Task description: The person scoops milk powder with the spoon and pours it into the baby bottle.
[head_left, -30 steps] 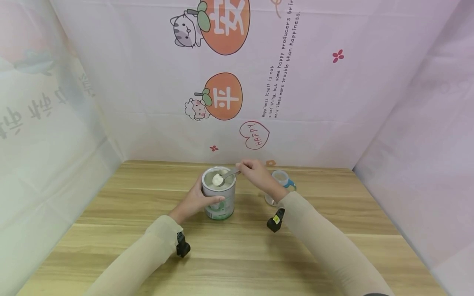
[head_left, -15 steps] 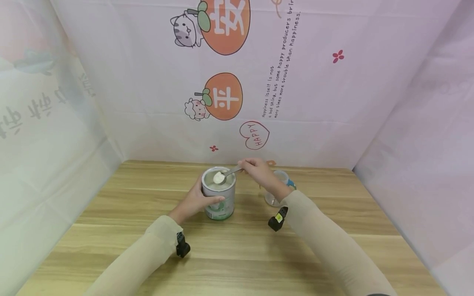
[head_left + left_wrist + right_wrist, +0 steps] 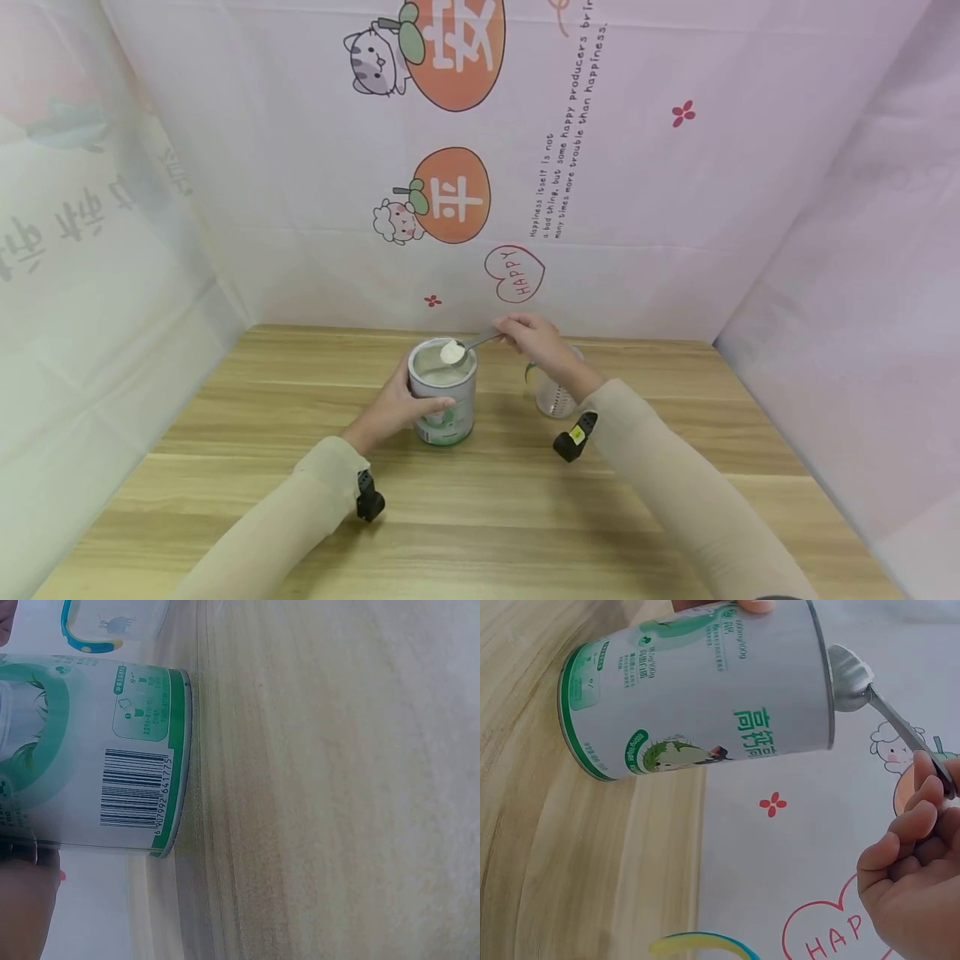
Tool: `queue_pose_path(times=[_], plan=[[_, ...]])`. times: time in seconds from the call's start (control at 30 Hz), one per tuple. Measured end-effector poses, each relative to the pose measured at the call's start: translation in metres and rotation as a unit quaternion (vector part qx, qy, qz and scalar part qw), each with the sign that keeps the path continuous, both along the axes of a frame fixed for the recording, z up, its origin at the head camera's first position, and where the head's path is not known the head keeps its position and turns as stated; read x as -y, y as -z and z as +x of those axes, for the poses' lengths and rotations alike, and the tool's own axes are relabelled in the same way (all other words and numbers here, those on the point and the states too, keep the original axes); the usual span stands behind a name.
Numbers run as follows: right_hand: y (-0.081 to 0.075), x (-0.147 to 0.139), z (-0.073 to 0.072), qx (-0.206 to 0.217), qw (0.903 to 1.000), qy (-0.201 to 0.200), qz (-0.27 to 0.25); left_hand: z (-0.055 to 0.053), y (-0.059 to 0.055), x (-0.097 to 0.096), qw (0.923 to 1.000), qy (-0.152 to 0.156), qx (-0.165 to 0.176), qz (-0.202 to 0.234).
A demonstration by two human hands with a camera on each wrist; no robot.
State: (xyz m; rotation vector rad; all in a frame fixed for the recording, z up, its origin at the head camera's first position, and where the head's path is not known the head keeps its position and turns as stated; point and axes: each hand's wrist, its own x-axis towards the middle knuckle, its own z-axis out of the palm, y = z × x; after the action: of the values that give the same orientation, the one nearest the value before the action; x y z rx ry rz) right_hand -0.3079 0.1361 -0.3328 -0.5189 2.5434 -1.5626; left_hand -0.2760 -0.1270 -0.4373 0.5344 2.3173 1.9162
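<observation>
In the head view my left hand (image 3: 393,408) grips the side of a white and green milk powder can (image 3: 453,417), thumb across its front. The can stands upright on the table, its top uncovered. My right hand (image 3: 542,343) pinches the handle end of a metal spoon (image 3: 483,339). A heap of white powder (image 3: 452,352) fills the spoon's bowl, which is over the far right part of the can's mouth. From the right wrist view, the spoon (image 3: 851,682) overlaps the can's rim. Partly behind my right wrist stands a clear cup (image 3: 557,400) with printed marks.
The cup's blue and yellow handle (image 3: 86,645) shows beyond the can in the left wrist view. A printed cloth backdrop (image 3: 637,275) rises behind the wooden table (image 3: 465,517), with more cloth at both sides. Each wrist carries a small black camera (image 3: 573,437).
My right hand has moved right, carrying the powder-filled spoon from over the can's middle to its far right rim. More of the cup's front shows. My left hand and the can stay put.
</observation>
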Motion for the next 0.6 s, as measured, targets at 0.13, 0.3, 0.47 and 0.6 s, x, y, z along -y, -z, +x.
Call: queue_pose_path(times=[0.13,0.3,0.47,0.6], plan=[[-0.003,-0.006,-0.001,0.000,1.0000,-0.003,-0.001,0.000,0.000,0.001,1.0000,-0.003,-0.005,-0.003],[-0.007,-0.016,0.001,-0.005,1.0000,-0.003,-0.004,-0.001,0.001,0.001,1.0000,0.001,-0.006,0.001],[-0.006,-0.030,0.000,-0.007,0.9998,0.006,-0.015,-0.001,0.001,0.001,1.0000,0.002,-0.003,0.001],[-0.004,-0.042,-0.002,-0.014,0.9997,0.011,-0.016,0.000,0.000,0.001,1.0000,0.000,0.001,0.001]])
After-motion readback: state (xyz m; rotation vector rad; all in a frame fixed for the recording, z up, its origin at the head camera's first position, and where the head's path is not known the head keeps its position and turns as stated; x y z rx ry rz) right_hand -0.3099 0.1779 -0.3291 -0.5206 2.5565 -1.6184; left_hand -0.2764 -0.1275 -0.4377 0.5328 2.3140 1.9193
